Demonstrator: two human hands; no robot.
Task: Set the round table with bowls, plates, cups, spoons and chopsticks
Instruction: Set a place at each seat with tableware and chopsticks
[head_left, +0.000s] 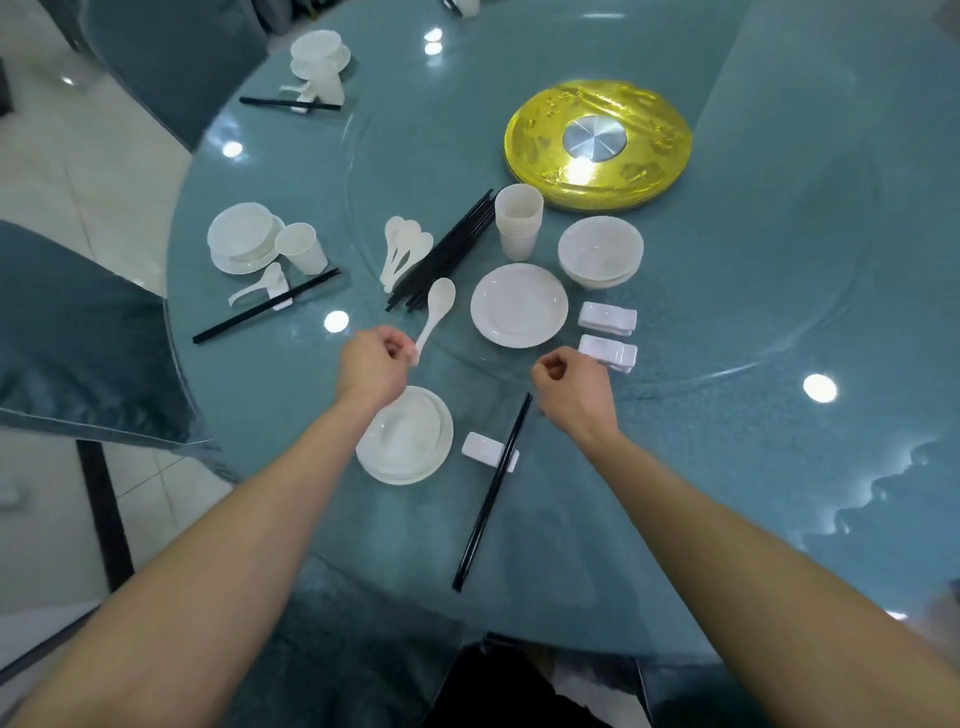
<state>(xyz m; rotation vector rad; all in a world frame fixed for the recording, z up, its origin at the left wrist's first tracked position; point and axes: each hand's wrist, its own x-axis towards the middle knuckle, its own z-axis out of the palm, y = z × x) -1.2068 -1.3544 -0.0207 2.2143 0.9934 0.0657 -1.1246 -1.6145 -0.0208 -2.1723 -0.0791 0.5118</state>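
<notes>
A long-handled white spoon (435, 312) is being pinched at the tip of its handle by the curled fingers of the left hand (371, 364). It is being held up off the round blue-green glass-topped table (727, 338), its bowl end pointing away over a loose bundle of black chopsticks (449, 247). The right hand (569, 387) is being held curled in a loose fist with nothing seen inside it, just beside the nearer of two stacks of white rectangular chopstick rests (608, 353). Under the left wrist a place is being laid: a deep white bowl (415, 431) is sitting on a flat white plate (390, 474), a single white rest (480, 448) is lying to its right, and a pair of black chopsticks (493, 493) is being propped across that rest. Beyond the hands the supplies are being kept together: a fan of white spoons (402, 247), a stack of white cups (518, 221), a stack of white bowls (600, 252) and a stack of white plates (518, 306), all near the gold turntable hub (597, 140) with its silver centre. To the left a second place setting (244, 239) is being shown complete with bowl, plate, cup, spoon and chopsticks, and a third place setting (317, 52) is lying further round the rim.
</notes>
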